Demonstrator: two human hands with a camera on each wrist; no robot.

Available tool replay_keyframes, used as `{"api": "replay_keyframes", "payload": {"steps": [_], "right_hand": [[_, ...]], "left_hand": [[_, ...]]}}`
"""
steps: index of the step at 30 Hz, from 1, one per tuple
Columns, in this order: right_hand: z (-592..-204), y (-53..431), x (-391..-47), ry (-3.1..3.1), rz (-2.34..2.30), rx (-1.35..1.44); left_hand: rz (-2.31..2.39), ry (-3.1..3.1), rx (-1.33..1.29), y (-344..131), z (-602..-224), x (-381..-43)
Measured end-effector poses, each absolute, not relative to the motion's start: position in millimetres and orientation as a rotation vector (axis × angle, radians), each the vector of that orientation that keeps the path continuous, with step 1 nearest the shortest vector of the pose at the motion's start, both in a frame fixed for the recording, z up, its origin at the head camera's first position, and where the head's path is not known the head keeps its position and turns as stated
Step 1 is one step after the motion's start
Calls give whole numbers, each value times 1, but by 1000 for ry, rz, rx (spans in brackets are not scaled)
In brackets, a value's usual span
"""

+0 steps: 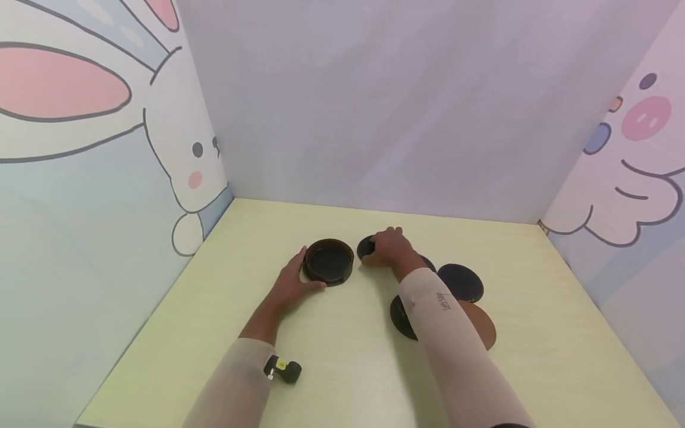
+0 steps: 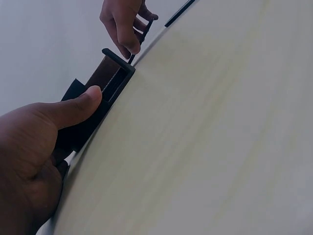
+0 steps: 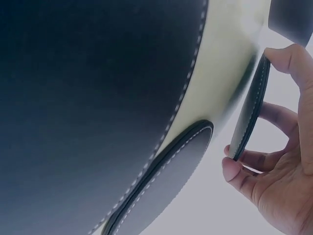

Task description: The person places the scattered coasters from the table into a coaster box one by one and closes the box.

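My left hand (image 1: pixel 289 285) grips the left side of a round, dark coaster holder (image 1: pixel 329 242) with a brown inner wall. Its thumb (image 2: pixel 92 95) lies against the holder's near side, by a gap in the wall. Just right of the holder, my right hand (image 1: pixel 390 249) pinches a round black coaster (image 3: pixel 250 110) by its edges, thumb on one side and fingertips on the other. White stitching runs round that coaster's rim. In the right wrist view it stands tilted on edge, apart from the other coasters.
Right of the holder lie several loose coasters: a black one (image 1: pixel 462 282), another black one (image 1: pixel 401 321) and a brown one (image 1: pixel 484 324), partly hidden by the right forearm. The pale table (image 1: pixel 342 356) meets cartoon-printed walls (image 1: pixel 118 226) on the left and right.
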State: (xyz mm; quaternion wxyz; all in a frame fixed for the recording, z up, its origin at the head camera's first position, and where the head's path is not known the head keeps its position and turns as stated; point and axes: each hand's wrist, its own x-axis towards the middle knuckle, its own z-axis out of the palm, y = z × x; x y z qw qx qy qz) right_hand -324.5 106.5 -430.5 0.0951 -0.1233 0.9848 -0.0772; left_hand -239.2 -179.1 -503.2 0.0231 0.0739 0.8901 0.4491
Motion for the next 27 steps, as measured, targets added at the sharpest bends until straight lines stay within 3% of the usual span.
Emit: {"api": "replay_keyframes", "payload": {"steps": [27], "right_hand": [[-425,126,-320,3042,-574,-342]], "left_hand": [[1372,2763,219,-177,-501,-239]]}}
